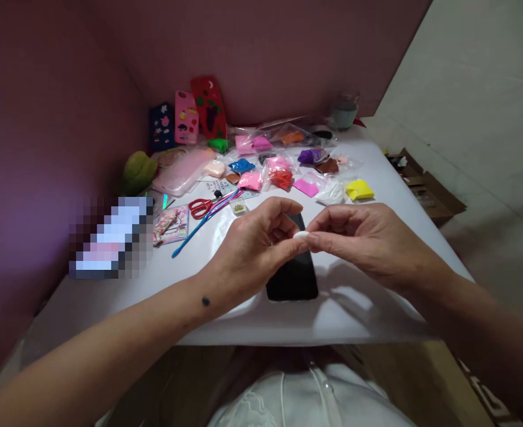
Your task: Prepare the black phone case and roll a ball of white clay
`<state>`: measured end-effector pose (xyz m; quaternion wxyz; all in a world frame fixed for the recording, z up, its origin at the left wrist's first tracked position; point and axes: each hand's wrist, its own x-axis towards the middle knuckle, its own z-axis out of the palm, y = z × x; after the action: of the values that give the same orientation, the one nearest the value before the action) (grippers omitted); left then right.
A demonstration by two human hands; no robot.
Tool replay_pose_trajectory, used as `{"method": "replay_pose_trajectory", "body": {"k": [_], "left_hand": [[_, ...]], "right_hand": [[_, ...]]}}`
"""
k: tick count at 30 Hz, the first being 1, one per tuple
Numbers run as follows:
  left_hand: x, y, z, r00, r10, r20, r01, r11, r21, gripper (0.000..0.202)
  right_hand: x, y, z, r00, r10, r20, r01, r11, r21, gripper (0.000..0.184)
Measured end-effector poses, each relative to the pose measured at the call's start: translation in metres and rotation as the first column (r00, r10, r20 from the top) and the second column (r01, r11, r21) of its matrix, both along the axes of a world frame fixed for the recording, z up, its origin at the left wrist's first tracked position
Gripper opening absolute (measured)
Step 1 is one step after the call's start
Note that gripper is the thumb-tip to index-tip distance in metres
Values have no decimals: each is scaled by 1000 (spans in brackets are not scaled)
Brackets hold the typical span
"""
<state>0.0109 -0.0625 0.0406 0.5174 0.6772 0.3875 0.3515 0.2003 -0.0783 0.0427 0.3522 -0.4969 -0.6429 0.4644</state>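
Observation:
A small white piece of modelling clay [301, 235] is pinched between the fingertips of my left hand [261, 237] and my right hand [359, 240]. Both hands hold it up over the table, fingers closed on it from either side. Beneath them a black phone or phone case [292, 279] lies on the white tabletop, partly hidden by my left hand. Past the hands lie bags of coloured clay, among them a yellow one [360, 190], a white one [331, 193] and a magenta one [306, 187].
Red-handled scissors [200, 207] and blue and pink sticks [199, 228] lie left of centre. A blurred-out phone [112, 237] leans at the left, near a green fruit [139, 172]. Decorated phone cases [186, 117] stand against the back wall; a jar [345, 111] sits at the back right.

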Motion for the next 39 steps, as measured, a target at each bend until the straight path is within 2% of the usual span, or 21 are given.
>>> {"method": "replay_pose_trajectory", "body": {"k": [2,4,7,9,13,16,22,27,30,34,39], "left_hand": [[-4,5,2,998,-45,40,49,994,-99,39],[-8,11,3,996,-39,82,54,982,-183,37],[-10,17,3,1000,-24,-3,23,980,-197,15],[-9,19,0,998,-40,-49,30,982,-188,10],[-7,17,-9,999,18,37,-11,981,-194,15],[-6,15,-17,995,37,89,-17,975,-220,18],[-8,14,-23,999,-21,25,28,948,-318,25],[-10,12,-23,995,-66,-74,45,965,-260,26],[-9,11,-24,994,-67,-85,42,964,-264,28],[-8,11,-24,995,-65,-75,39,951,-306,24],[-8,13,-24,992,-72,-105,42,964,-263,21]], "right_hand": [[1,7,-2,1000,0,9,0,1000,-23,17],[1,14,-3,1000,10,14,-9,999,-50,15],[0,22,-5,998,41,39,-37,996,-80,11],[-1,25,-8,998,65,27,-62,994,-93,12],[-2,24,-14,993,105,-47,-108,992,-71,17],[-3,22,-17,995,87,-58,-90,995,-50,18],[-2,21,-21,994,97,-44,-101,991,-86,14],[-1,17,-22,993,102,-54,-106,990,-93,9],[-2,16,-22,994,58,-90,-66,994,-83,12],[-3,17,-21,995,61,-78,-67,994,-84,8],[-3,17,-21,994,56,-94,-67,991,-118,12]]}}
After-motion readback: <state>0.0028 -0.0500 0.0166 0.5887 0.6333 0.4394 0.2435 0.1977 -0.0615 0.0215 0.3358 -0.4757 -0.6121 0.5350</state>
